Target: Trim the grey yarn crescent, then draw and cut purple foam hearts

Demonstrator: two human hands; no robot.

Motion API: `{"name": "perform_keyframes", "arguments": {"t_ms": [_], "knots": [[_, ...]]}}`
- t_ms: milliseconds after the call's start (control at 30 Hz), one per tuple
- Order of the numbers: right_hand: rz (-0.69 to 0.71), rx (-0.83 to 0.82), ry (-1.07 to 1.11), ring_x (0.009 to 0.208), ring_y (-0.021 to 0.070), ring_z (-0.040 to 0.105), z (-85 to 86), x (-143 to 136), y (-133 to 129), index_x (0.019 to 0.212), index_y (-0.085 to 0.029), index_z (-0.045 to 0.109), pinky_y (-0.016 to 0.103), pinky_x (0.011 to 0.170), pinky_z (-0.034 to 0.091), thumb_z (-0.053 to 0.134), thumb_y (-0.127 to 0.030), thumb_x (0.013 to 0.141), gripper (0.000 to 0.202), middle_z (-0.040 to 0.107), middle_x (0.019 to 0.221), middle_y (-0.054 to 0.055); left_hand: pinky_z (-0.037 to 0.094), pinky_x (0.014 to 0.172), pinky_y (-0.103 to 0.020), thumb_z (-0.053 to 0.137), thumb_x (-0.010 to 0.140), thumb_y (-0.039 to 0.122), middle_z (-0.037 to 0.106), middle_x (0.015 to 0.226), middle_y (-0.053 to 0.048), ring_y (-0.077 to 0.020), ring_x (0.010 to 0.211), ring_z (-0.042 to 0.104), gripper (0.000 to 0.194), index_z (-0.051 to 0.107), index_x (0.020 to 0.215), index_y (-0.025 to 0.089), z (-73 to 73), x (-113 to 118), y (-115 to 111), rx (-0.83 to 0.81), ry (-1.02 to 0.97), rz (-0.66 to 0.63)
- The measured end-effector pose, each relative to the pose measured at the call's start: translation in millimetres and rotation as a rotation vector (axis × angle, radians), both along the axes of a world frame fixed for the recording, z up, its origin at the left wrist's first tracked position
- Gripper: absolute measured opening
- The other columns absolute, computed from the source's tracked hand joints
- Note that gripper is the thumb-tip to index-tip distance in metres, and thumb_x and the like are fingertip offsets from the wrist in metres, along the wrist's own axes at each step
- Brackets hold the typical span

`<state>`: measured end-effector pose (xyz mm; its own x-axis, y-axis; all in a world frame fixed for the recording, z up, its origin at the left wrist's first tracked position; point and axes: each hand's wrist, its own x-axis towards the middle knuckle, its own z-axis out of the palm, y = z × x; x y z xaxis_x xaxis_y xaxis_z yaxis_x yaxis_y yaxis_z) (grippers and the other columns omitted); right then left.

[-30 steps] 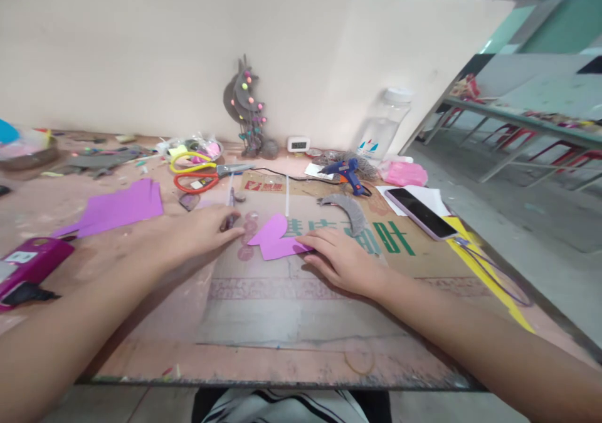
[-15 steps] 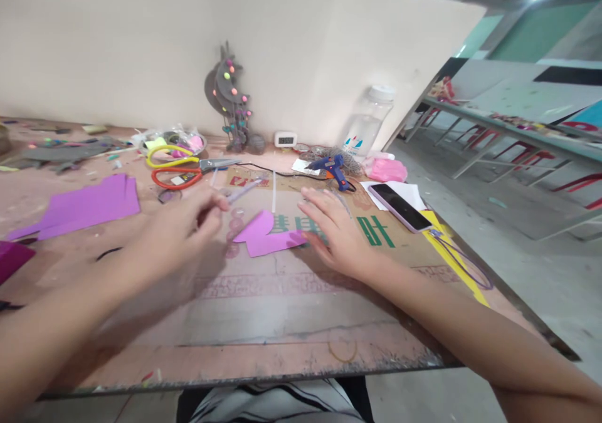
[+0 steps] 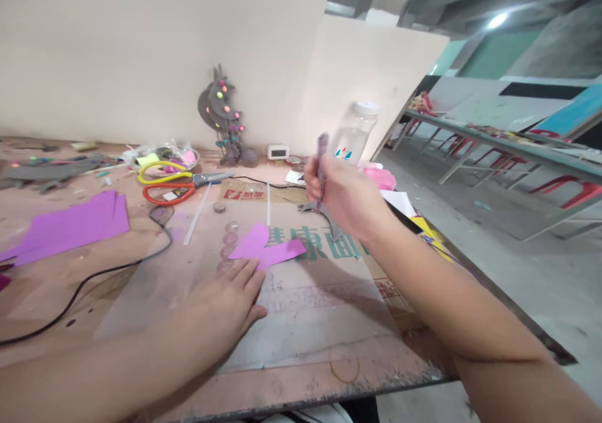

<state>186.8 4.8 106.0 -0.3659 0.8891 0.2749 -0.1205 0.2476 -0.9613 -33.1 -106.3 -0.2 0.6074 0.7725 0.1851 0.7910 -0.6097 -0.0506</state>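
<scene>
My left hand [image 3: 226, 301] lies flat with fingers stretched out, its fingertips on the lower edge of a cut purple paper piece [image 3: 282, 254] with a rounded lobe. My right hand [image 3: 343, 188] is raised above the back of the work area, fingers wrapped round a blurred, dark purplish thing that seems to be the glue gun [image 3: 322, 144]; most of it is hidden. Below that hand lies a small grey cut piece [image 3: 335, 227]. Two pale translucent sticks [image 3: 268, 203] lie on the clear sheet behind the purple paper.
Scissors [image 3: 174, 182] with yellow and orange handles lie at the back, beside a bowl of bits. A black cord [image 3: 94, 276] curves across the left. Purple sheets [image 3: 79, 222], a grey moon ornament [image 3: 223, 116], a timer [image 3: 278, 152] and a bottle [image 3: 355, 135] stand or lie around.
My left hand has come down onto the purple paper, without the thin stick it held. My right hand has left the paper, moved back and closed round the glue gun, as it appears.
</scene>
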Motion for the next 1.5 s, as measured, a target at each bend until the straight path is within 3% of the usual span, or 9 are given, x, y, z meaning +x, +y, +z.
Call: {"name": "perform_keyframes", "arguments": {"t_ms": [167,300,467,600,700,933,1067,1233,1500], "knots": [[0.072,-0.188,0.134,0.05,0.0125,0.032,15.9,0.9,21.0,0.058,-0.024,0.03,0.027,0.05,0.041,0.031,-0.087,0.091,0.071,0.027,0.056,-0.004,0.052,0.111,-0.049,0.054,0.1,0.044,0.06,0.148,-0.021,-0.0361,0.136,0.059,0.051,0.062,0.14,0.012,-14.6,31.6,15.5,-0.054,-0.028,-0.111],[0.016,-0.229,0.304,0.044,0.0099,0.019,13.9,1.9,34.5,0.054,-0.024,0.027,0.024,0.039,0.025,0.043,-0.085,0.088,0.072,0.02,0.05,-0.007,0.05,0.11,-0.057,0.059,0.099,0.039,0.053,0.153,-0.025,-0.0433,0.139,0.054,0.053,0.06,0.143,0.01,-8.7,36.2,29.4,-0.091,-0.045,-0.06],[0.003,-0.333,0.419,0.04,0.0089,0.015,3.1,9.0,43.9,0.054,-0.026,0.027,0.023,0.035,0.016,0.046,-0.075,0.093,0.066,0.019,0.047,-0.009,0.043,0.114,-0.065,0.06,0.096,0.044,0.059,0.146,-0.028,-0.0468,0.137,0.055,0.055,0.065,0.138,0.009,-23.6,17.5,37.6,-0.133,-0.105,0.105],[0.04,-0.396,0.446,0.038,0.0081,0.013,-1.4,12.0,42.9,0.054,-0.026,0.023,0.023,0.034,0.014,0.045,-0.073,0.094,0.065,0.019,0.044,-0.009,0.041,0.12,-0.058,0.051,0.101,0.048,0.047,0.159,-0.019,-0.0371,0.147,0.045,0.059,0.055,0.149,0.014,-26.3,11.5,58.5,-0.273,-0.234,-0.066],[0.049,-0.416,0.452,0.038,0.0084,0.013,-1.1,11.2,38.7,0.055,-0.027,0.022,0.023,0.033,0.015,0.043,-0.071,0.096,0.064,0.018,0.044,-0.009,0.042,0.12,-0.05,0.05,0.102,0.044,0.054,0.156,-0.013,-0.0296,0.146,0.05,0.052,0.054,0.149,0.021,-19.4,9.3,73.7,-0.361,-0.329,-0.212],[0.015,-0.36,0.434,0.041,0.0093,0.008,9.2,9.9,29.0,0.057,-0.026,0.021,0.022,0.034,0.014,0.034,-0.077,0.096,0.065,0.014,0.047,-0.009,0.056,0.104,-0.044,0.045,0.105,0.03,0.078,0.12,-0.014,-0.027,0.112,0.072,0.033,0.075,0.111,0.017,-12.4,14.6,60.0,-0.024,-0.306,-0.209],[-0.028,-0.393,0.456,0.043,0.009,0.004,13.6,6.9,24.7,0.057,-0.024,0.014,0.022,0.034,0.011,0.031,-0.08,0.095,0.07,0.012,0.045,-0.008,0.059,0.091,-0.041,0.046,0.105,0.03,0.08,0.107,-0.01,-0.0245,0.096,0.074,0.032,0.074,0.108,0.017,-6.4,12.5,61.7,0.001,-0.401,-0.191],[0.051,-0.463,0.456,0.04,0.009,0.005,-13.6,-16.1,17.1,0.055,-0.025,0.016,0.022,0.034,0.011,0.028,-0.07,0.1,0.065,0.014,0.041,-0.008,0.058,0.091,-0.037,0.043,0.106,0.03,0.078,0.108,-0.01,-0.0226,0.099,0.073,0.033,0.071,0.114,0.013,-4.7,3.5,85.7,0.019,-0.623,-0.085],[0.103,-0.478,0.401,0.038,0.0087,0.011,-40.9,-31.0,15.1,0.055,-0.026,0.023,0.023,0.035,0.015,0.035,-0.077,0.094,0.065,0.018,0.042,-0.009,0.055,0.094,-0.039,0.05,0.104,0.022,0.075,0.105,-0.011,-0.0228,0.103,0.068,0.021,0.069,0.109,0.014,-12.4,10.9,82.3,0.146,-0.548,-0.337]]}}
